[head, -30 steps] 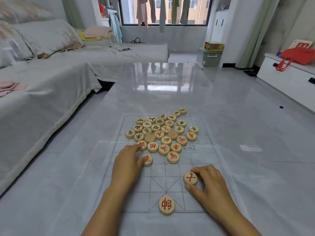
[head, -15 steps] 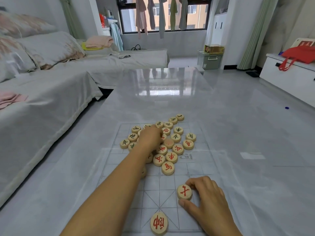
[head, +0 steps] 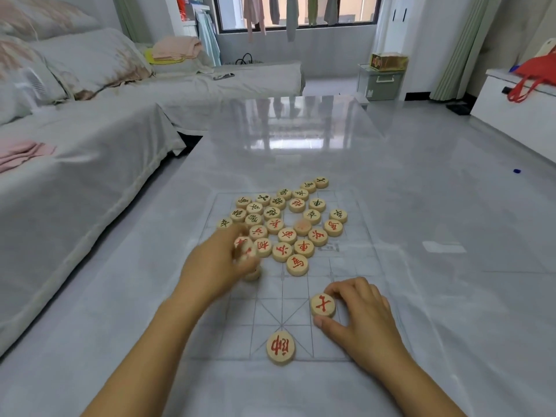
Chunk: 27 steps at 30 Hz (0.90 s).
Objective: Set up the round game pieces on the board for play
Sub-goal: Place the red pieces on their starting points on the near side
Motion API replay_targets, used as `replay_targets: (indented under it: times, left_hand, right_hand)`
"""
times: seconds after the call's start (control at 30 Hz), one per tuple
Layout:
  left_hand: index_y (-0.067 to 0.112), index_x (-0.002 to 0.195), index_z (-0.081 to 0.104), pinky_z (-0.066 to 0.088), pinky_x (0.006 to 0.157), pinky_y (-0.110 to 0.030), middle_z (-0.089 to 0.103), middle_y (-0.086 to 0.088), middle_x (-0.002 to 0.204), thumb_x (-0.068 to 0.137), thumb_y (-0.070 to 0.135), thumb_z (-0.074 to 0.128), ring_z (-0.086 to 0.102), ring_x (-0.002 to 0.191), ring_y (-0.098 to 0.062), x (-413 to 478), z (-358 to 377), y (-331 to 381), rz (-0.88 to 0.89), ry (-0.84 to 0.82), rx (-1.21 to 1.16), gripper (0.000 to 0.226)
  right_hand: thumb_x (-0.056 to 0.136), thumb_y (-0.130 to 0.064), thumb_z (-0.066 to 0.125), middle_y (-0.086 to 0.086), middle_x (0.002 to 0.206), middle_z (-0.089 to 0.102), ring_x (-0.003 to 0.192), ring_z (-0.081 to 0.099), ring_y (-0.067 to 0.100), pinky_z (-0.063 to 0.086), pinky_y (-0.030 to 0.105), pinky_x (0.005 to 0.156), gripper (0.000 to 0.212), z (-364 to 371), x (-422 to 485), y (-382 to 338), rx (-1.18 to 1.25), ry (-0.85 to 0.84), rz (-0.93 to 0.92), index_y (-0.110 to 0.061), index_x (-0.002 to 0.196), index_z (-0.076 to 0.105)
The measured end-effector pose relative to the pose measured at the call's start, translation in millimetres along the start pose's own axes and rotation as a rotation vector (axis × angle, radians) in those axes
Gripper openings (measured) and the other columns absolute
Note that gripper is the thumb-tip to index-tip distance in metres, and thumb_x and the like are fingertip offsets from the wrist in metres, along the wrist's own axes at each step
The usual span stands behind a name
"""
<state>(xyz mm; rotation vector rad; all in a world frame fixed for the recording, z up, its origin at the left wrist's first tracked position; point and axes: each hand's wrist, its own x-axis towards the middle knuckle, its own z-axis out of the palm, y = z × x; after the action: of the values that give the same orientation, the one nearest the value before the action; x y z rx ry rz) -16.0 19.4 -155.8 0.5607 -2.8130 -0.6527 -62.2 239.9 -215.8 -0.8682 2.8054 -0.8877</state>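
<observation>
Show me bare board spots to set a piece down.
Free: near-left squares of the clear grid board, between the blurred left hand and the round wooden red-marked piece on the near edge; also the squares beyond the right hand, which pinches a second such disc. Crowded: the far half, under clustered wooden discs.

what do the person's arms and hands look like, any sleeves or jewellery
Both forearms are bare, with no sleeve in view. Neither the left hand nor the right hand shows gloves, rings or a watch; the left is motion-blurred.
</observation>
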Motion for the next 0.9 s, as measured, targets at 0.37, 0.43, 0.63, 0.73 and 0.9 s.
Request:
replay_targets:
  times: [0.37,0.43,0.63,0.73,0.9]
  left_hand:
    - [0.035,0.107,0.058,0.043,0.073,-0.019,0.057,0.010,0.087,0.073,0.037,0.073,0.055,0.082,-0.008,-79,16,-38,-0.045,-0.229,-0.067,0.038]
    - [0.039,0.103,0.058,0.043,0.075,-0.018,0.057,0.010,0.085,0.074,0.033,0.073,0.055,0.080,-0.007,-82,13,-40,-0.007,-0.247,-0.104,0.034]
    - [0.042,0.081,0.049,0.042,0.081,-0.025,0.056,0.011,0.086,0.063,0.041,0.079,0.053,0.081,-0.009,-87,11,-37,0.053,-0.324,-0.093,0.034]
    - [0.046,0.094,0.047,0.042,0.083,-0.026,0.053,0.014,0.085,0.063,0.043,0.079,0.050,0.081,-0.008,-89,13,-36,0.057,-0.316,-0.093,0.045]
    - [0.051,0.084,0.046,0.039,0.083,-0.024,0.054,0.015,0.084,0.065,0.042,0.078,0.050,0.080,-0.006,-88,15,-34,0.106,-0.330,-0.092,0.038]
  right_hand:
    - [0.076,-0.054,0.060,-0.016,0.110,0.033,0.101,0.028,0.002,0.025,0.018,0.085,0.045,-17,-22,-9,-0.105,-0.156,-0.085,-0.033,0.110,0.038]
    - [0.078,-0.050,0.061,-0.019,0.112,0.034,0.106,0.029,0.000,0.027,0.015,0.089,0.051,-19,-24,-9,-0.059,-0.212,-0.091,-0.036,0.121,0.037]
    - [0.084,-0.041,0.058,-0.026,0.098,0.038,0.099,0.038,-0.005,0.034,0.011,0.080,0.027,-20,-30,-12,0.004,-0.253,-0.145,-0.040,0.107,0.045]
    - [0.082,-0.041,0.060,-0.022,0.099,0.042,0.098,0.041,-0.001,0.036,0.014,0.082,0.026,-20,-30,-12,0.013,-0.270,-0.140,-0.039,0.104,0.046]
    - [0.079,-0.042,0.063,-0.021,0.100,0.043,0.098,0.041,0.001,0.038,0.018,0.085,0.029,-20,-30,-12,0.020,-0.302,-0.135,-0.039,0.104,0.047]
